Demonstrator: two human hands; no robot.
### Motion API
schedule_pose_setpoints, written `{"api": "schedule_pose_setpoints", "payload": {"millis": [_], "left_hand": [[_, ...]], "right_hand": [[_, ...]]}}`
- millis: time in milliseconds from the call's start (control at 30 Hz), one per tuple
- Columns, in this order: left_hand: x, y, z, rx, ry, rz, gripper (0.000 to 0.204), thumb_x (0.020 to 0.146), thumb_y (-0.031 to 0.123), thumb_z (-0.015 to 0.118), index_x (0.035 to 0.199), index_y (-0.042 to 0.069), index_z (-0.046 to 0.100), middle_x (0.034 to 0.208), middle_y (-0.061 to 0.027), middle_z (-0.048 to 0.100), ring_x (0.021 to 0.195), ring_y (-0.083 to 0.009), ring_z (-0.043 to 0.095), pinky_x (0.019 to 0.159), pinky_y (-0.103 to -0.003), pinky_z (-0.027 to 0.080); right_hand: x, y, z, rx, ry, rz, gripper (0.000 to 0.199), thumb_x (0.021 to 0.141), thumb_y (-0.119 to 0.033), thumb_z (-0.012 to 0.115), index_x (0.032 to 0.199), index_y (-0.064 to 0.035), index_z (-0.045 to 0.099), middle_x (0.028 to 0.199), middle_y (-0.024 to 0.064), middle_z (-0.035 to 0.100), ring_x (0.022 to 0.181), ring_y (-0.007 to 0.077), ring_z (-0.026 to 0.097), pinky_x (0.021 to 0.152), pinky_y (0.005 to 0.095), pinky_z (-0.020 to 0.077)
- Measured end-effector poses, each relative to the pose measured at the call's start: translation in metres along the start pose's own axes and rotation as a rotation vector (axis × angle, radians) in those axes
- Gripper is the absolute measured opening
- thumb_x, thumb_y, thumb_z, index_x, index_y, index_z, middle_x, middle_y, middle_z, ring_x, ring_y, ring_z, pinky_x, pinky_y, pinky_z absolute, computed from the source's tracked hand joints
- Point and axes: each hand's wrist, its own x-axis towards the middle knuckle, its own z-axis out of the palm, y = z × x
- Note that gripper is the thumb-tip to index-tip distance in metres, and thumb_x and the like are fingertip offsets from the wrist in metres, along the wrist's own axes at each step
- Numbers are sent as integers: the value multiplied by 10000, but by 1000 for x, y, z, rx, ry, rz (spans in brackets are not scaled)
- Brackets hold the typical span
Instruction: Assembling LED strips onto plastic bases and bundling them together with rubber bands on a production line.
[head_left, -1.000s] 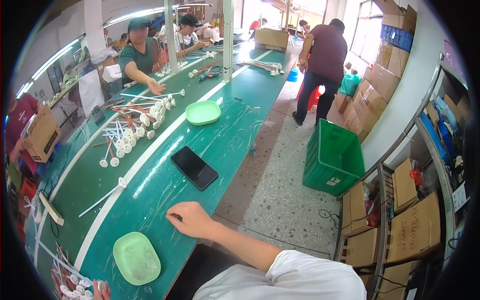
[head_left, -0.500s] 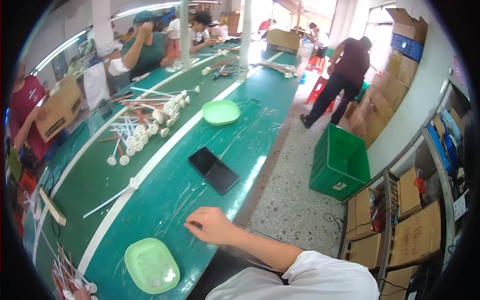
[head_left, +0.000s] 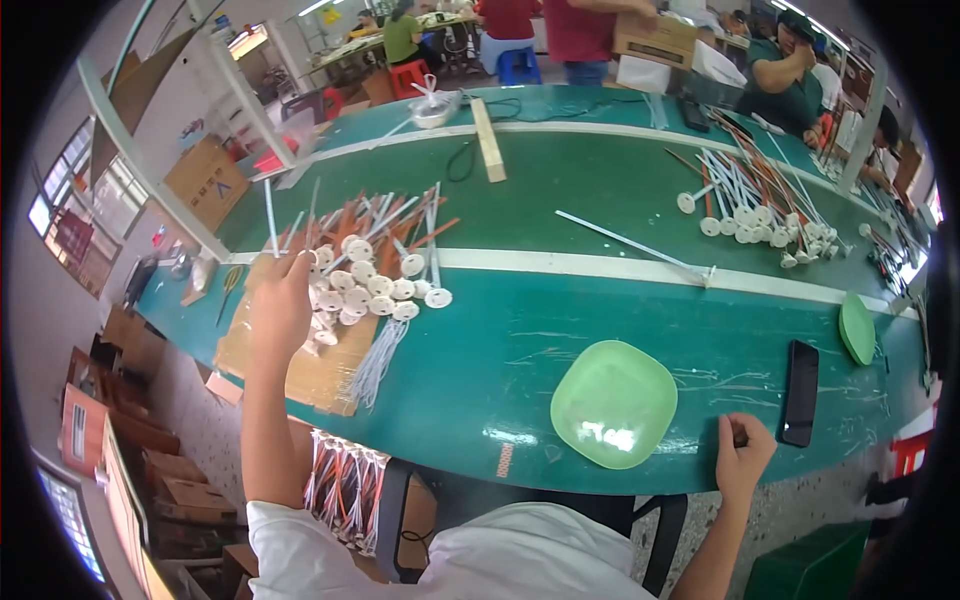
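Observation:
My left hand (head_left: 280,305) reaches over a heap of thin pale and orange leads with white round caps (head_left: 365,285). Its fingers are pressed together at the left side of the heap; a pale strip (head_left: 270,215) rises just above them, and what they pinch is hidden. Under the heap lies a brown cardboard sheet (head_left: 325,385), with a bundle of fine grey wires (head_left: 378,365) at its right edge. My right hand (head_left: 745,452) rests near the table's front edge with fingers curled and nothing visible in them. It lies between a green plate (head_left: 614,405) and a black phone (head_left: 801,393).
A second green plate (head_left: 856,328) stands at the right. Another pile of capped leads (head_left: 765,220) and a single lead (head_left: 630,243) lie farther back, near a wooden strip (head_left: 488,140). Yellow-handled scissors (head_left: 229,290) are at the left. Co-workers sit and stand beyond the table.
My view has swung to the left, bringing the left-hand heap and my whole left hand into sight. My right hand stays at the table edge near the phone, still curled.

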Motion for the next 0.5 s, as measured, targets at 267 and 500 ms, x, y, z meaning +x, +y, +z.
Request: {"api": "schedule_pose_setpoints", "payload": {"millis": [267,500], "left_hand": [[0,-29,18,-65,-113,36,331,851,62,581,1180,90,612,1058,-175,644,959,-391,601,794,-456,504],[-72,26,-7,-406,302,-33,325,848,96,661,1155,2,612,1023,-180,664,947,-335,629,814,-393,496]], "right_hand": [[-1,3,10,22,-11,-19,103,866,-47,667,851,49,635,667,12,560,584,61,444,524,235,355],[-5,20,10,127,16,-54,206,960,-56,502,1039,46,663,931,112,681,818,151,608,731,258,466]]}}
